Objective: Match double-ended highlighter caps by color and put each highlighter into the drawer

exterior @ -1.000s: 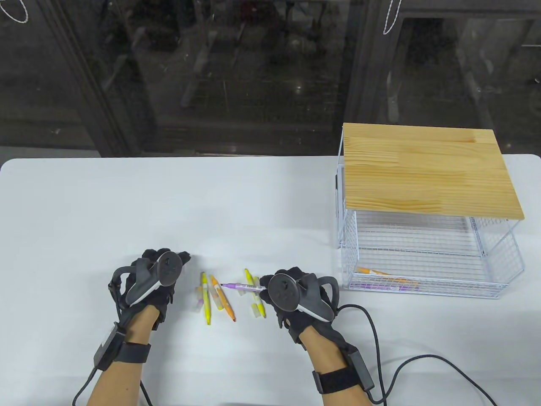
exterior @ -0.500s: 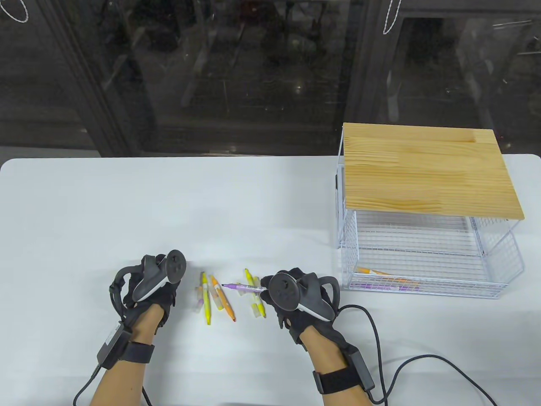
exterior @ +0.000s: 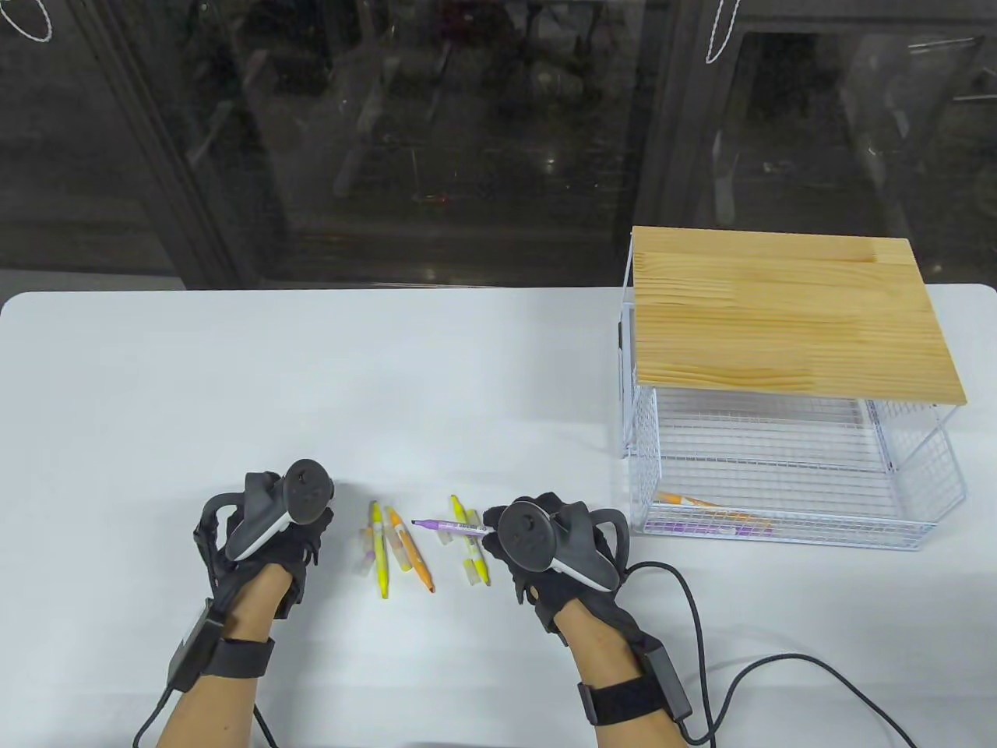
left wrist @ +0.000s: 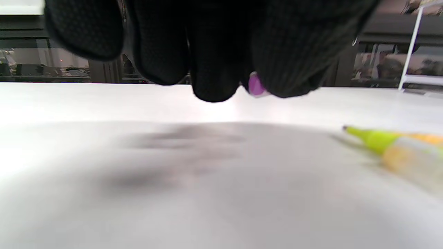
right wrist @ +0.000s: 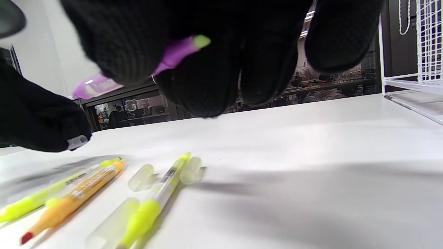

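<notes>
My right hand [exterior: 494,527] grips a purple highlighter [exterior: 450,527] by one end, level above the table, its uncapped tip pointing left; the right wrist view shows its purple barrel [right wrist: 173,57] between my fingers. My left hand [exterior: 300,541] hovers left of the pile, its curled fingers [left wrist: 214,69] pinching a small purple cap [left wrist: 256,85]. On the table between the hands lie a yellow highlighter [exterior: 379,549], an orange highlighter [exterior: 413,552] and another yellow highlighter [exterior: 472,541], with loose clear caps [exterior: 364,555] beside them.
At the right stands a white wire drawer unit with a wooden top [exterior: 787,312]. Its drawer [exterior: 919,510] is pulled out toward me, with an orange highlighter [exterior: 685,499] and purple ones [exterior: 716,527] inside. A black cable [exterior: 701,623] trails from my right wrist.
My left hand has drawn a little left and toward me, away from the pile. My right hand and the purple highlighter have shifted slightly right.
</notes>
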Action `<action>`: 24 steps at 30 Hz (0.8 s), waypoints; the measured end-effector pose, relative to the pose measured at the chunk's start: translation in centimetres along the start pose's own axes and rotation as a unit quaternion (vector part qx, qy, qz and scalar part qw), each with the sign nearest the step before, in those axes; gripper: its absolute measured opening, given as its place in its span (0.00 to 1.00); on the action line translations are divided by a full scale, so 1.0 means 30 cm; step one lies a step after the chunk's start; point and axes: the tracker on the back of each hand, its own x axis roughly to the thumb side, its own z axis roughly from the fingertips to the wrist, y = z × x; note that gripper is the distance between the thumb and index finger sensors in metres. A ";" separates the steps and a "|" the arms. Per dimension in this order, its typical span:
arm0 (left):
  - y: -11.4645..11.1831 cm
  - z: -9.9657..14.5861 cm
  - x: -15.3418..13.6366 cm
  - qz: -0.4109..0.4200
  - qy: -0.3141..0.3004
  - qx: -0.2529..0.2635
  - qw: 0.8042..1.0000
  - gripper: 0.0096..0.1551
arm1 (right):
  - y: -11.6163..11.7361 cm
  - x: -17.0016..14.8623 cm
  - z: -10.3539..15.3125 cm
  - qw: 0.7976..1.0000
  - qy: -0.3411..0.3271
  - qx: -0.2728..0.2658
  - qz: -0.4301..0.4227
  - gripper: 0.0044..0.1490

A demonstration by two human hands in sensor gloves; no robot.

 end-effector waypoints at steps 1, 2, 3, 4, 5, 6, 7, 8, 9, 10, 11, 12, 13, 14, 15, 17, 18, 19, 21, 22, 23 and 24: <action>0.006 0.006 0.000 0.007 -0.002 0.003 1.000 0.26 | 0.000 -0.001 0.000 1.000 0.000 0.000 0.000 0.28; 0.015 0.014 0.002 0.016 -0.007 0.009 1.000 0.26 | 0.000 -0.002 0.000 1.000 0.001 -0.001 0.000 0.28; 0.024 0.022 0.005 0.024 -0.013 0.012 1.000 0.26 | 0.000 -0.002 0.000 1.000 0.002 -0.002 0.000 0.28; 0.030 0.028 0.009 0.029 -0.016 0.015 0.999 0.26 | 0.000 -0.003 0.000 1.000 0.002 -0.003 -0.001 0.28; 0.036 0.035 0.014 0.033 -0.021 0.018 0.999 0.26 | 0.000 -0.004 0.000 1.000 0.003 -0.003 0.000 0.28; 0.043 0.043 0.022 0.039 -0.030 0.021 0.999 0.26 | -0.001 -0.004 0.000 1.000 0.003 -0.004 0.000 0.28; 0.047 0.047 0.028 0.041 -0.033 0.022 0.998 0.26 | 0.000 -0.005 0.000 1.000 0.003 -0.005 0.000 0.28; 0.053 0.055 0.038 0.045 -0.040 0.026 0.998 0.26 | -0.001 -0.005 0.000 1.000 0.004 -0.005 -0.001 0.28; 0.059 0.063 0.050 0.047 -0.049 0.029 0.997 0.26 | 0.000 -0.005 0.000 1.000 0.004 -0.005 -0.001 0.28; 0.063 0.068 0.058 0.050 -0.054 0.030 0.997 0.26 | 0.000 -0.005 0.000 1.000 0.004 -0.005 -0.001 0.28; 0.070 0.078 0.072 0.054 -0.061 0.033 0.996 0.26 | 0.000 -0.005 0.000 1.000 0.003 -0.006 -0.001 0.28; 0.072 0.082 0.080 0.056 -0.067 0.035 0.996 0.26 | 0.000 -0.005 0.000 1.000 0.003 -0.006 -0.001 0.28; 0.076 0.089 0.093 0.060 -0.075 0.035 0.995 0.26 | 0.000 -0.004 0.000 1.000 0.003 -0.006 -0.001 0.28; 0.078 0.094 0.101 0.061 -0.079 0.035 0.994 0.26 | 0.001 -0.004 0.000 1.000 0.003 -0.006 -0.001 0.28; 0.080 0.100 0.113 0.064 -0.087 0.035 0.994 0.26 | 0.001 -0.004 0.001 1.000 0.002 -0.006 -0.002 0.28; 0.081 0.110 0.134 0.065 -0.098 0.035 0.992 0.26 | 0.003 -0.003 0.001 1.000 0.002 -0.005 -0.002 0.28; 0.080 0.114 0.144 0.064 -0.103 0.035 0.992 0.26 | 0.004 -0.002 0.001 1.000 0.001 -0.004 -0.001 0.28; 0.081 0.118 0.152 0.062 -0.108 0.034 0.992 0.26 | 0.004 -0.001 0.001 1.000 0.001 -0.004 -0.001 0.28; 0.079 0.124 0.170 0.056 -0.116 0.034 0.991 0.26 | 0.004 0.000 0.001 1.000 0.000 -0.003 -0.002 0.28; 0.078 0.126 0.175 0.055 -0.119 0.033 0.991 0.26 | 0.005 0.000 0.001 1.000 0.000 -0.003 -0.002 0.28; 0.077 0.128 0.183 0.054 -0.124 0.032 0.990 0.26 | 0.005 0.001 0.001 1.000 -0.001 -0.003 -0.003 0.28; 0.076 0.130 0.188 0.054 -0.125 0.031 0.990 0.26 | 0.006 0.001 0.001 1.000 -0.002 -0.002 -0.004 0.28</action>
